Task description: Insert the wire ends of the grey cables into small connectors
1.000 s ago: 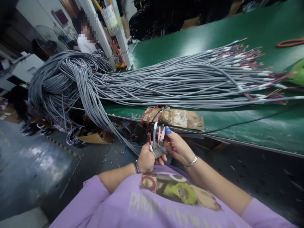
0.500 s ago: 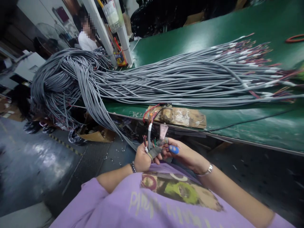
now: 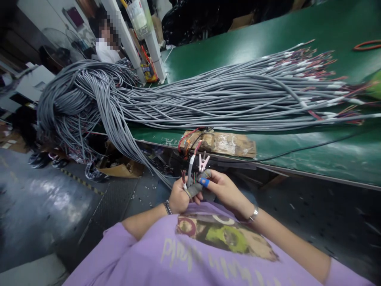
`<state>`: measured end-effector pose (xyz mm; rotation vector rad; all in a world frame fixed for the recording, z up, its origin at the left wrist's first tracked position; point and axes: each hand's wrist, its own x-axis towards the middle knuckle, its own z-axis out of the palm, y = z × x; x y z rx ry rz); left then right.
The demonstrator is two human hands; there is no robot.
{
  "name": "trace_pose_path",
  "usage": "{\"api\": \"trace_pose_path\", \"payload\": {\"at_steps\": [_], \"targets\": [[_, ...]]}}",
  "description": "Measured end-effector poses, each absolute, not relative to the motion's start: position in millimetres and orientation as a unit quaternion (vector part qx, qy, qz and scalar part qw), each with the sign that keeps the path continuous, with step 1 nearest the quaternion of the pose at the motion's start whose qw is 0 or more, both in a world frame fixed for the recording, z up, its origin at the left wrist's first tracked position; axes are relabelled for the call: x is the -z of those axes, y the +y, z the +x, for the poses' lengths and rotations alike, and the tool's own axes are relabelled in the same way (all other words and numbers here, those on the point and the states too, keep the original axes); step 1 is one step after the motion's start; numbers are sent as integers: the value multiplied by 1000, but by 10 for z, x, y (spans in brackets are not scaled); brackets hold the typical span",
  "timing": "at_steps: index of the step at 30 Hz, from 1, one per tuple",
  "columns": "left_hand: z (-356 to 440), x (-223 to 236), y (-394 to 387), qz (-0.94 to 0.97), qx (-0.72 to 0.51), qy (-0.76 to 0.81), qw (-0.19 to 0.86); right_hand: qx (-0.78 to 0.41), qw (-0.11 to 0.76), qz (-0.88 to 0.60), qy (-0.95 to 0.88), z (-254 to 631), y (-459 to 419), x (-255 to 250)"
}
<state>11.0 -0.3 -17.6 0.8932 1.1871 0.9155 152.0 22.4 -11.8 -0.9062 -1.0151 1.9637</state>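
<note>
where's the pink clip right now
Near the middle of the head view, the pink clip sits just beyond the right hand, right of the upright grey cable and below the wooden board.

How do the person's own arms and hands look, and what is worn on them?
Both arms have lilac sleeves. The left hand has a dark metallic wristband and grey finger cover; the right hand, a silvery bracelet and blue thumb wrap.

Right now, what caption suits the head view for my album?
Left hand grips a gray cable, right hand alongside, before a green table heaped with cables.
</note>
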Motion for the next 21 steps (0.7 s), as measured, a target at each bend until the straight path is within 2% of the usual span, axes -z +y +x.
{"api": "trace_pose_path", "payload": {"at_steps": [3,7,12,21], "targets": [[111,205,-18,370,-427,525,636,-748,392,-380,-378,1484,204,161],[106,177,-27,344,-446,517,644,-779,399,-327,-356,1495,193,254],[133,106,12,306,-434,499,685,-790,454,-326,-250,1561,331,360],[239,45,107,296,-420,495,701,-794,450,-326,-246,1449,576,309]]}}
